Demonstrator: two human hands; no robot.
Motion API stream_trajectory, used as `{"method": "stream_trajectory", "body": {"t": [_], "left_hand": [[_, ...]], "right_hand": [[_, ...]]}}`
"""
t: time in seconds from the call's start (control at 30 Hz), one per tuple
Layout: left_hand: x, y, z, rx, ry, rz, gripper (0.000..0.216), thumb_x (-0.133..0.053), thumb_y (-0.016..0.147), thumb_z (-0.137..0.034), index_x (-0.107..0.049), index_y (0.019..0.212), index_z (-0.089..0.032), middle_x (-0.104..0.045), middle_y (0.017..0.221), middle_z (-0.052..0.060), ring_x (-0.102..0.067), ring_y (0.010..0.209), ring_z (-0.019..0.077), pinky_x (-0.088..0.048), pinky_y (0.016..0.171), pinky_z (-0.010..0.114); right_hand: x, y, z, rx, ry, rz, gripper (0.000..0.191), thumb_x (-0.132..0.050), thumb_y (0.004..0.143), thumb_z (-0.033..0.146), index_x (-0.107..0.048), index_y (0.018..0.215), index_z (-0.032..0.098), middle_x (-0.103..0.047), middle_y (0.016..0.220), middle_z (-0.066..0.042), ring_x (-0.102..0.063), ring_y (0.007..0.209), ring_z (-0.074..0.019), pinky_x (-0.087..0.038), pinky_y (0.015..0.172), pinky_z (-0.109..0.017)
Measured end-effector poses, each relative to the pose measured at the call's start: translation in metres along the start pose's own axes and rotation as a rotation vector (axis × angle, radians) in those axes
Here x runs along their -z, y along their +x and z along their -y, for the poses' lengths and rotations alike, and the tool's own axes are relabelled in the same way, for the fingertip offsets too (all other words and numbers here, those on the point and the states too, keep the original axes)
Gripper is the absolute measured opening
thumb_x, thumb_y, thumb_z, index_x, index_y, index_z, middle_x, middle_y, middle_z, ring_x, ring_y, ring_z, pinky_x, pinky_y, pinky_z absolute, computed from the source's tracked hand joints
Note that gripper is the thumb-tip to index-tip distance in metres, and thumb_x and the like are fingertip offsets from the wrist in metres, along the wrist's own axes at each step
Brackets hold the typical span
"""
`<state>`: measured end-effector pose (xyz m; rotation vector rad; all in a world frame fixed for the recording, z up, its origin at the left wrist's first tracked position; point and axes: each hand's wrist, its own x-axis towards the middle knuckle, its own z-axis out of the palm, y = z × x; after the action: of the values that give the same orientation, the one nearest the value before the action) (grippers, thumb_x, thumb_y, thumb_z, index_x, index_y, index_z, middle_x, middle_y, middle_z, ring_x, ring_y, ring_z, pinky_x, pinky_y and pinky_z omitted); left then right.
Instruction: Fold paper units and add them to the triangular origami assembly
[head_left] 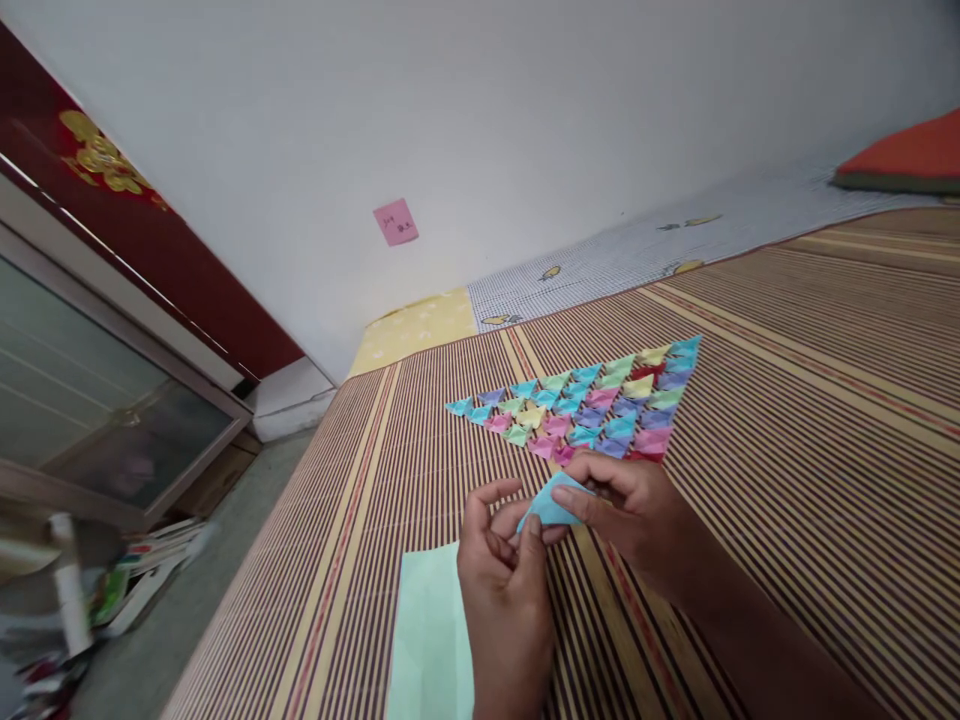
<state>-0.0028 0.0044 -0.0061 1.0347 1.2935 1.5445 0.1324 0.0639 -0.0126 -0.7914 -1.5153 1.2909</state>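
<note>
Between my two hands is a small piece of folded blue paper (553,502), roughly triangular. My left hand (510,580) pinches its lower left corner with thumb and fingers. On the right side of the paper, my right hand (626,500) grips it, thumb on top. Just beyond my hands, rows of small folded paper pieces (592,400) in blue, green, pink, yellow, purple and red lie in a large triangle; my right hand hides part of its near edge. A pale green paper sheet (431,630) lies beside my left hand, partly covered by it.
A striped bamboo mat (360,520) covers the bed-like surface. Behind it rises a white wall with a pink note (396,222). An orange folded cloth (907,155) rests at the far right. To the left are a glass-paned door (97,390) and papers on the floor (142,580).
</note>
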Motion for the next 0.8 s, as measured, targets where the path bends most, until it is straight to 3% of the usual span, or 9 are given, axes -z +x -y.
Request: {"method": "stream_trajectory", "body": {"t": [0.13, 0.23, 0.4, 0.5, 0.63, 0.8], "left_hand": [[0.007, 0.001, -0.006, 0.058, -0.077, 0.075, 0.036, -0.068, 0.090, -0.036, -0.058, 0.121, -0.019, -0.078, 0.102, 0.010, -0.075, 0.090, 0.0221, -0.058, 0.082, 0.034], [0.012, 0.003, -0.010, 0.042, -0.051, 0.050, 0.035, -0.068, 0.089, -0.039, -0.064, 0.118, -0.019, -0.076, 0.103, 0.009, -0.072, 0.094, 0.0212, -0.056, 0.085, 0.033], [0.014, 0.005, -0.011, 0.025, 0.172, 0.028, 0.021, -0.078, 0.081, -0.037, -0.072, 0.088, -0.018, -0.070, 0.076, 0.002, -0.064, 0.072, 0.0162, -0.051, 0.068, 0.025], [0.014, 0.005, -0.009, -0.004, 0.207, 0.006, 0.024, -0.074, 0.084, -0.038, -0.069, 0.074, -0.017, -0.063, 0.067, 0.001, -0.058, 0.068, 0.0153, -0.047, 0.064, 0.024], [0.016, 0.005, -0.005, 0.032, 0.178, -0.077, 0.028, -0.074, 0.084, -0.042, -0.067, 0.076, -0.017, -0.061, 0.068, 0.000, -0.055, 0.066, 0.0141, -0.045, 0.061, 0.023], [0.021, 0.007, 0.000, 0.098, 0.073, -0.110, 0.030, -0.072, 0.086, -0.045, -0.062, 0.081, -0.017, -0.058, 0.069, -0.002, -0.051, 0.061, 0.0115, -0.044, 0.057, 0.021]], "right_hand": [[0.004, 0.001, 0.002, -0.005, 0.015, -0.018, 0.023, -0.064, 0.091, 0.035, -0.067, 0.076, 0.018, -0.063, 0.069, 0.000, -0.058, 0.067, -0.0164, -0.045, 0.064, -0.027], [0.006, 0.001, 0.008, 0.033, -0.066, -0.002, 0.025, -0.063, 0.092, 0.033, -0.065, 0.072, 0.018, -0.057, 0.066, 0.002, -0.051, 0.065, -0.0144, -0.041, 0.062, -0.026], [-0.003, -0.004, 0.012, 0.086, -0.248, 0.094, 0.020, -0.062, 0.090, 0.024, -0.062, 0.070, 0.018, -0.056, 0.067, 0.002, -0.049, 0.065, -0.0139, -0.037, 0.059, -0.026], [-0.008, -0.005, 0.009, 0.098, -0.336, 0.089, 0.017, -0.064, 0.086, 0.019, -0.060, 0.069, 0.019, -0.055, 0.068, 0.002, -0.050, 0.067, -0.0140, -0.036, 0.060, -0.026], [-0.008, -0.002, 0.007, -0.022, -0.243, 0.077, 0.014, -0.069, 0.081, 0.022, -0.059, 0.071, 0.019, -0.051, 0.064, 0.004, -0.046, 0.061, -0.0123, -0.033, 0.055, -0.025], [-0.004, -0.001, 0.010, -0.098, -0.069, 0.064, 0.030, -0.070, 0.081, 0.038, -0.054, 0.065, 0.019, -0.040, 0.058, 0.006, -0.037, 0.055, -0.0107, -0.028, 0.050, -0.025]]}}
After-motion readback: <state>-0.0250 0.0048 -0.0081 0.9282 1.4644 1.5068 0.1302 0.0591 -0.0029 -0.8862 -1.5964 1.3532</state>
